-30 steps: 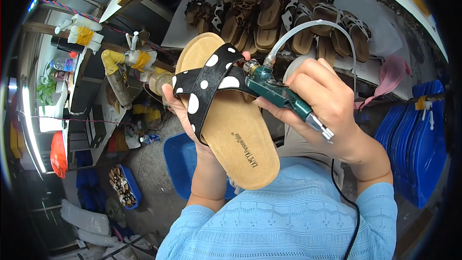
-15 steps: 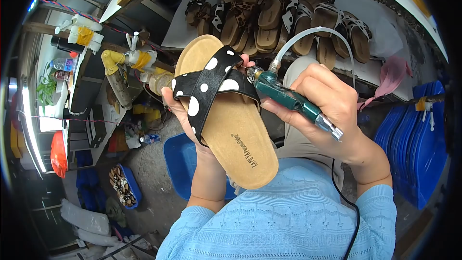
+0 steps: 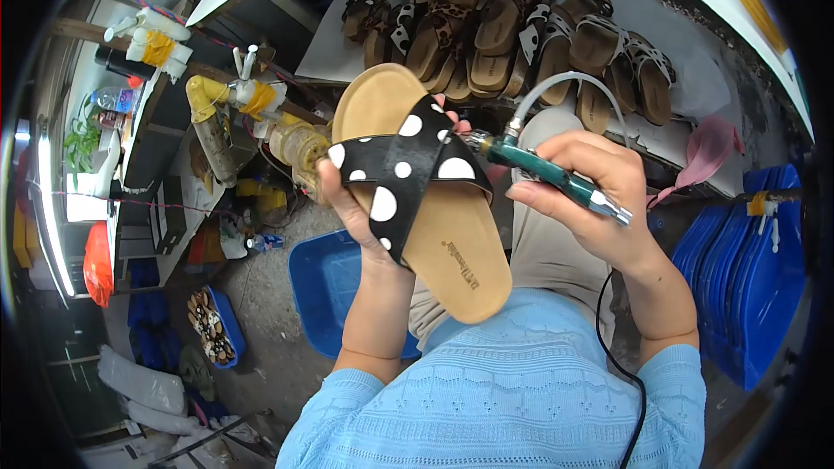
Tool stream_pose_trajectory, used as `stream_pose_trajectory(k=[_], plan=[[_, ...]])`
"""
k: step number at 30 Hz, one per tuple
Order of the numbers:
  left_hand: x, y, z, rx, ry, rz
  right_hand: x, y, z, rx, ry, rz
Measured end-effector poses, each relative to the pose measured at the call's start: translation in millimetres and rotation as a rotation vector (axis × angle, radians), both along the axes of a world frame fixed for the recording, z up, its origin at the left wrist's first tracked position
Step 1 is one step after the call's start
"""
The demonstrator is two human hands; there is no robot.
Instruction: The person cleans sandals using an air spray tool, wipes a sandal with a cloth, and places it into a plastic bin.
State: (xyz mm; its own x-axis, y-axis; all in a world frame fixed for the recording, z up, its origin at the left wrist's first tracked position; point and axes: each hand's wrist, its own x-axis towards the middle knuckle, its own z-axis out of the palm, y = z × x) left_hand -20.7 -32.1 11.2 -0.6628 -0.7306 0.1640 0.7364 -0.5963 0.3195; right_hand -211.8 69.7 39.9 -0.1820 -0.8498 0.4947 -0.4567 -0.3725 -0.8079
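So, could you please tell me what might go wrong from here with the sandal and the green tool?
The metal tip of the green hose-fed hand tool sits close to the fingertips of the left grip, so a slip might catch them.
It is also right by the polka-dot cross-strap sandal's strap edge, so a wobble could mark it.
The translucent hose arcs up from the tool; a snag might pull the right grip off line.

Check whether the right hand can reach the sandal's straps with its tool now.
Probably yes: the right hand holds the tool with its tip beside the straps, and nothing visible stands between them; the left hand holds the sandal.
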Motion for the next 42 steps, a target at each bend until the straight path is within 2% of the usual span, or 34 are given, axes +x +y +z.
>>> stream_pose_trajectory(k=[2,3,4,6,7,8,12,15,19,22,25,31,34,37,42], plan=[[7,-6,-8,0.028,-0.032,-0.032,-2,5,-1,-0.053,0.023,-0.021],[7,-11,-9,0.062,0.104,-0.114,-5,10,-6,-0.074,0.031,-0.069],[12,-17,-14,0.080,-0.238,0.105,-5,16,-2,-0.069,-0.037,-0.073],[14,-19,-15,0.022,-0.402,0.145,-7,26,4,-0.106,-0.030,-0.086],[14,-18,-12,0.117,-0.339,0.150,-7,28,6,-0.162,-0.031,-0.022],[10,-15,-8,0.067,-0.388,0.143,-5,28,9,-0.215,-0.014,0.071],[-4,-8,-5,0.128,-0.392,0.195,20,25,15,-0.274,0.137,0.203],[-9,-4,-2,0.122,-0.412,0.220,31,19,6,-0.316,0.232,0.174],[-7,-2,-2,0.108,-0.276,0.183,41,10,-2,-0.349,0.250,0.131],[-10,0,0,0.095,-0.449,0.249,44,5,-4,-0.361,0.262,0.104],[-5,0,-2,0.100,-0.216,0.162,46,2,-6,-0.378,0.266,0.099],[-13,16,2,0.055,-0.439,0.258,50,-9,-11,-0.457,0.332,0.058],[-15,16,2,0.110,-0.445,0.228,51,-9,-11,-0.426,0.302,0.068],[-23,14,11,0.252,-0.480,0.323,51,-7,-9,-0.375,0.266,0.079],[-18,10,1,0.169,-0.473,0.284,50,-4,-5,-0.336,0.262,0.094]])
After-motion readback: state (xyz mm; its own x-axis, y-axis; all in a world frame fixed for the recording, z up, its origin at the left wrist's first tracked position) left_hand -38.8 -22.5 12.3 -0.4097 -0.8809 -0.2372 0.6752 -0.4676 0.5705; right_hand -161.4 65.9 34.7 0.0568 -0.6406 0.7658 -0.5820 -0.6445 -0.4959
